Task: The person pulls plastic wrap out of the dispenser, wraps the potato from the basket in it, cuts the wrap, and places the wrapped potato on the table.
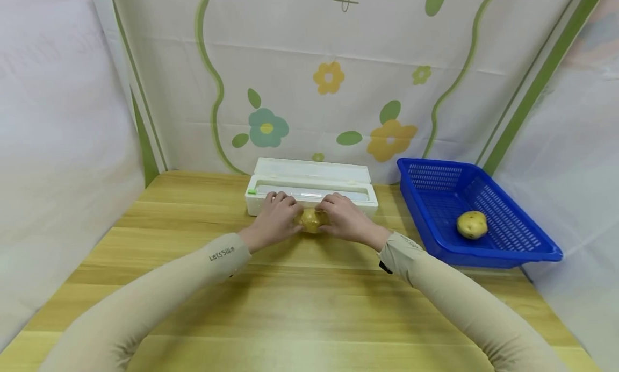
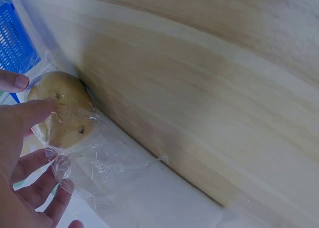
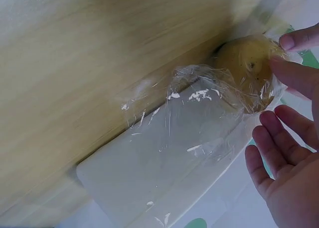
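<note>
A potato (image 1: 310, 220) with clear plastic wrap around it is on the table, against the front of the white cling film box (image 1: 311, 199). From its left side my left hand (image 1: 276, 221) holds it; the thumb lies on the potato (image 2: 65, 108) and the curled fingers touch loose film in the left wrist view. My right hand (image 1: 349, 220) grips the opposite side, with the thumb against the potato (image 3: 249, 71). Crinkled plastic wrap (image 3: 194, 96) stretches from the potato over the box front. The potato's underside is hidden.
To the right stands a blue plastic basket (image 1: 416, 200) with one unwrapped potato (image 1: 472, 224) in it. The box's lid (image 1: 311, 169) is raised at the back, close to the flowered curtain (image 1: 300, 65). Bare wooden table (image 1: 309, 307) shows between the forearms.
</note>
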A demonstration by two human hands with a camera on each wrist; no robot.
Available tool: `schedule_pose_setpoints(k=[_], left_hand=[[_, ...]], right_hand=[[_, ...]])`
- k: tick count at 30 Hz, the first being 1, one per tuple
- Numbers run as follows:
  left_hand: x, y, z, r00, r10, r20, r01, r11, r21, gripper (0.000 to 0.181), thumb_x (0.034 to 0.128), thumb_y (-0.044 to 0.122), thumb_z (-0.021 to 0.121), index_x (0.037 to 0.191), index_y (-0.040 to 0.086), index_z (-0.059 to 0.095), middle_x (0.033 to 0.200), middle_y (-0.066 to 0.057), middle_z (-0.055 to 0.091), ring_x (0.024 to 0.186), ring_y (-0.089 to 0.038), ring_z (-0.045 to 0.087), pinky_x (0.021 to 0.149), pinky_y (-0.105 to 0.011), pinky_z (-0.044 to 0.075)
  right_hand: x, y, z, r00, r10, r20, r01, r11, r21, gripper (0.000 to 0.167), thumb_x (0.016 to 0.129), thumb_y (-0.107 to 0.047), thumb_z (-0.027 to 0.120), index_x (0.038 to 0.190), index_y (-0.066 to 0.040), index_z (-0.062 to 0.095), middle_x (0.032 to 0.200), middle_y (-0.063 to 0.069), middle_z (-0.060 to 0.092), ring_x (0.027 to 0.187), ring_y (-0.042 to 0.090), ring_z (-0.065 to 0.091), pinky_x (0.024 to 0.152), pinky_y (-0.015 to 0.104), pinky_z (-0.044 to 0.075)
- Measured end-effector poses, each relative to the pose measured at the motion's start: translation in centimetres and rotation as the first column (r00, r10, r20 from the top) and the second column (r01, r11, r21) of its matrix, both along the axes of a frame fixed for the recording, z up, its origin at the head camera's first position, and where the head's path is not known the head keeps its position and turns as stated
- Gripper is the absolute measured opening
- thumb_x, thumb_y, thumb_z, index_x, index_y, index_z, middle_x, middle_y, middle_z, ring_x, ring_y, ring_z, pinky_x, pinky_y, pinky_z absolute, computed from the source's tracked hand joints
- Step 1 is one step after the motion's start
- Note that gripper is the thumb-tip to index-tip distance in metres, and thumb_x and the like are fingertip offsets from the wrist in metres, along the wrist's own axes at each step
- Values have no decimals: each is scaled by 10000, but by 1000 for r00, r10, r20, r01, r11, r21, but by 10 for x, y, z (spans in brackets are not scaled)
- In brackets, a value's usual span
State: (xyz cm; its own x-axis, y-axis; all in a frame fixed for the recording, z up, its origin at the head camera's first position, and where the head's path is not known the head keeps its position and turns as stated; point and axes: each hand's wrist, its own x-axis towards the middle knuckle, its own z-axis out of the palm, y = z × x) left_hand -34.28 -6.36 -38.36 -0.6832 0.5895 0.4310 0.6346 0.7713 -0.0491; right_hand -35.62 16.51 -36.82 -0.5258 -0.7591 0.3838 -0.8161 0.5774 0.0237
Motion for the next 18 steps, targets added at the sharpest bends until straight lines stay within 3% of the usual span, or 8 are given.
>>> schedule_pose_setpoints(k=[7,12,15,18], left_hand=[[2,-7,-2,1000,-11,-19,12,1000,25,509,805,480,782,1116,86,693,1084,-75,642,1024,-282,543,933,-497,395],[2,-24,10,1000,-6,9,5,991,132,569,822,489,758,1137,24,670,1154,-135,617,1087,-338,527,949,-529,388],[-3,-42,19,998,11,66,-28,966,257,623,795,448,804,1175,-19,645,1209,-184,585,1133,-384,495,965,-546,376],[-11,-63,24,985,27,173,-92,920,381,676,771,423,838,1233,-22,626,1281,-203,529,1194,-407,424,996,-554,331]], right_hand=[[2,-5,7,999,6,32,-4,998,-58,394,791,-254,849,1050,4,701,1021,92,649,959,256,589,843,396,489],[-1,-14,16,997,-5,82,15,992,-127,312,849,-227,797,1039,2,708,1023,86,650,981,256,581,880,398,477],[-3,-24,22,994,-6,108,23,987,-159,252,877,-217,769,1026,-21,715,1035,77,646,991,247,574,888,384,474],[-3,-38,29,988,15,154,17,979,-205,212,902,-200,743,1021,-25,721,1034,78,644,966,258,590,855,377,484]])
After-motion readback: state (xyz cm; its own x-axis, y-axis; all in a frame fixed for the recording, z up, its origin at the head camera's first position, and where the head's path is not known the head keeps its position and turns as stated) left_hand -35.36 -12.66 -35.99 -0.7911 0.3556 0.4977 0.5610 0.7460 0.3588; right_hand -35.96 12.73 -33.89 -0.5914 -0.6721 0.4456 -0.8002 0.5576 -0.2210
